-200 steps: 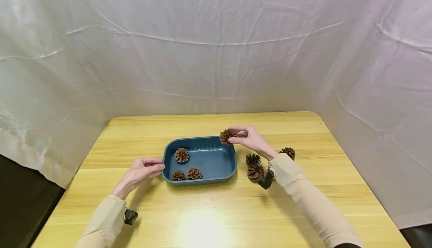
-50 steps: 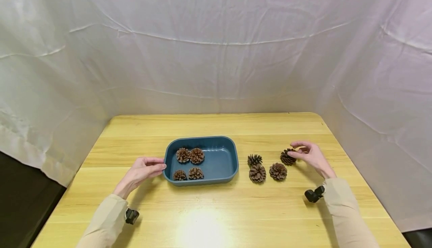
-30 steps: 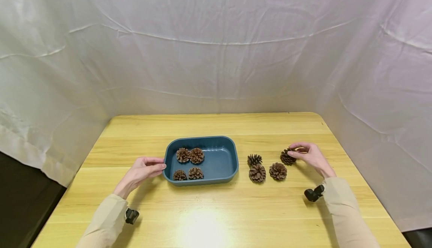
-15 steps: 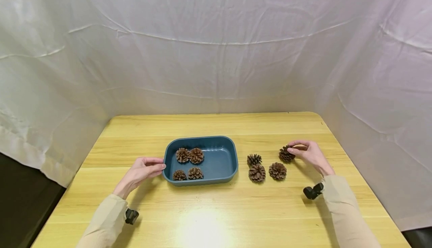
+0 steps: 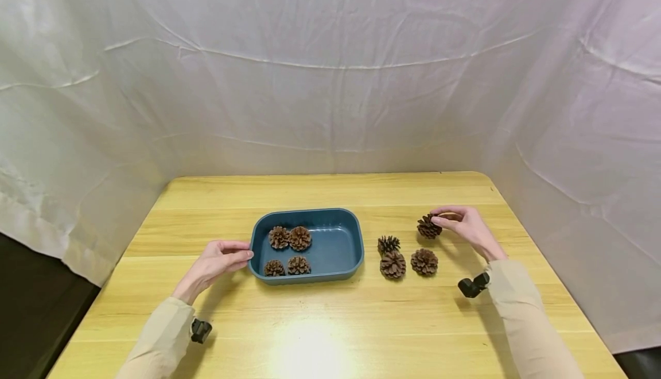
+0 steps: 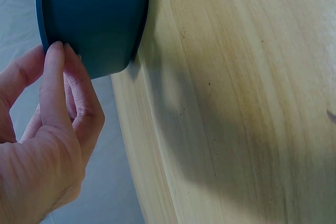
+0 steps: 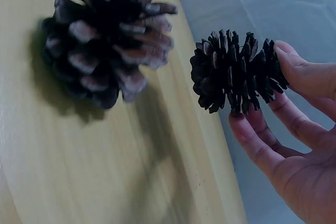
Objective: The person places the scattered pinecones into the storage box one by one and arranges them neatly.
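So far I had four pine cones point(image 5: 289, 250) in the blue tray point(image 5: 335, 253), my left hand point(image 5: 214, 263) steadying its rim, my right hand point(image 5: 465, 227) pinching a fifth cone point(image 5: 428, 226) above the surface point(image 5: 330, 321), three loose cones point(image 5: 403, 256) left.

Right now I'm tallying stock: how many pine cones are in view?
8: four in the blue tray at its left end, three on the table right of it, one held in the right hand. None seem hidden.
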